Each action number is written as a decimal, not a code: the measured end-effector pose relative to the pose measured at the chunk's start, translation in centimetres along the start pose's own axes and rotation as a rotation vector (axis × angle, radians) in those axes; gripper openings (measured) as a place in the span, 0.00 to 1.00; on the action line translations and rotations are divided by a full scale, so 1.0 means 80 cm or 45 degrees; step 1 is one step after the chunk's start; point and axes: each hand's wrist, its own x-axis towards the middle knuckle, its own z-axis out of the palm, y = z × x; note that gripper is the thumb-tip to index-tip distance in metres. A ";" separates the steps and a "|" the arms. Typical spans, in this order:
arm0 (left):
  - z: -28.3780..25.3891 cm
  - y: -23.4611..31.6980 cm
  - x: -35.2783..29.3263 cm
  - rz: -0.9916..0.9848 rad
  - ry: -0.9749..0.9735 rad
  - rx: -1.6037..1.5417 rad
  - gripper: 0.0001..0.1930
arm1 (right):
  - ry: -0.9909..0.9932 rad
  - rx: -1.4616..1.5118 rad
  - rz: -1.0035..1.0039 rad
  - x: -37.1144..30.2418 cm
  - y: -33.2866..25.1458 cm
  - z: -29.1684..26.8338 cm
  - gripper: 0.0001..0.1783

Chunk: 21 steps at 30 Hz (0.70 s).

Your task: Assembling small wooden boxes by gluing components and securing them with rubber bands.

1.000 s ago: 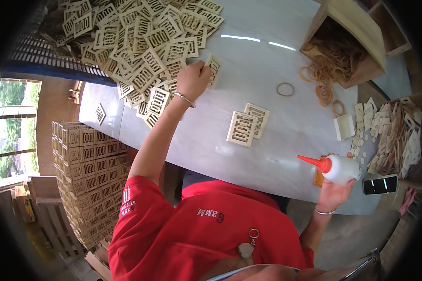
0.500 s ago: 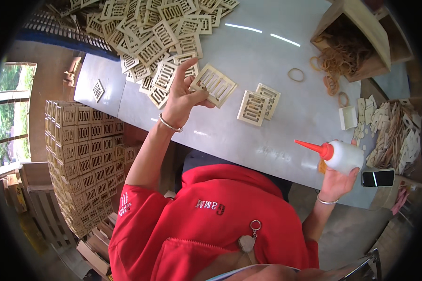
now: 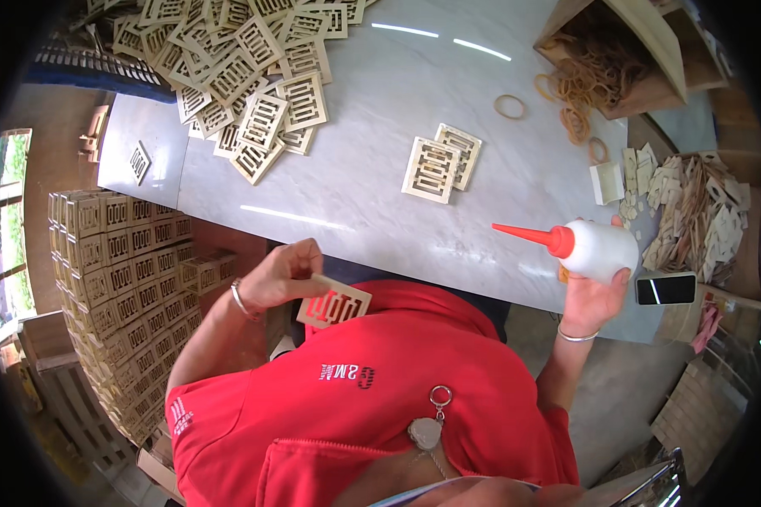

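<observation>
In the head view, your left hand, left of centre in the frame, has a thin, pale wooden panel pinched by its corner between thumb and fingers; this flat rectangle, pierced by a row of slots, is held at a tilt in front of your soft red jacket, whose cloth shows through the openings. Your right hand, right of centre, grasps a smooth white plastic bottle from below, its tapered, glossy red nozzle pointing left across the frame. Between and above your hands, on the smooth grey tabletop, lie two matching slotted panels, one partly overlapping the other. A loose heap of such panels fills the upper left, edges jutting at all angles, while neat columns of boxy slotted pieces stand at the left. At the upper right, a wooden box lies with its mouth open, a tangle of thin tan rubber bands spilling out. Below it, toward the right rim, sit a small white open tray, flat wood offcuts and a glossy black phone.
</observation>
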 end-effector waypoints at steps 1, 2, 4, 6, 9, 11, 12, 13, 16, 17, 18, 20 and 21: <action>-0.010 0.005 -0.003 -0.047 -0.060 0.064 0.10 | -0.032 0.011 -0.004 0.000 -0.001 0.001 0.47; -0.017 0.012 -0.005 -0.056 -0.120 0.166 0.09 | -0.029 0.006 -0.009 0.000 -0.002 0.003 0.47; -0.016 0.041 -0.002 0.025 -0.078 0.295 0.11 | -0.025 -0.168 -0.057 -0.002 -0.007 0.006 0.48; -0.012 0.059 0.011 0.141 0.027 0.387 0.17 | -0.030 -0.258 -0.114 -0.001 -0.012 0.012 0.48; 0.035 0.096 0.039 0.200 0.184 0.101 0.12 | -0.040 -0.404 -0.222 -0.001 -0.020 0.027 0.48; 0.063 0.100 0.055 0.278 0.202 -0.126 0.07 | -0.048 -0.472 -0.277 0.001 -0.028 0.040 0.49; 0.077 0.100 0.061 0.321 0.205 -0.144 0.06 | -0.089 -0.530 -0.322 0.003 -0.031 0.047 0.49; 0.089 0.100 0.066 0.364 0.202 -0.162 0.05 | -0.125 -0.592 -0.368 0.003 -0.034 0.052 0.49; 0.112 0.105 0.066 0.396 0.193 -0.170 0.04 | -0.134 -0.674 -0.450 0.003 -0.040 0.067 0.49; 0.115 0.105 0.065 0.395 0.189 -0.172 0.04 | -0.132 -0.679 -0.449 0.003 -0.040 0.067 0.49; 0.119 0.106 0.065 0.400 0.194 -0.174 0.03 | -0.132 -0.703 -0.467 0.004 -0.041 0.067 0.49; 0.122 0.107 0.063 0.405 0.202 -0.175 0.03 | -0.133 -0.724 -0.482 0.005 -0.038 0.070 0.49; 0.123 0.108 0.061 0.402 0.205 -0.169 0.03 | -0.133 -0.731 -0.486 0.006 -0.037 0.072 0.49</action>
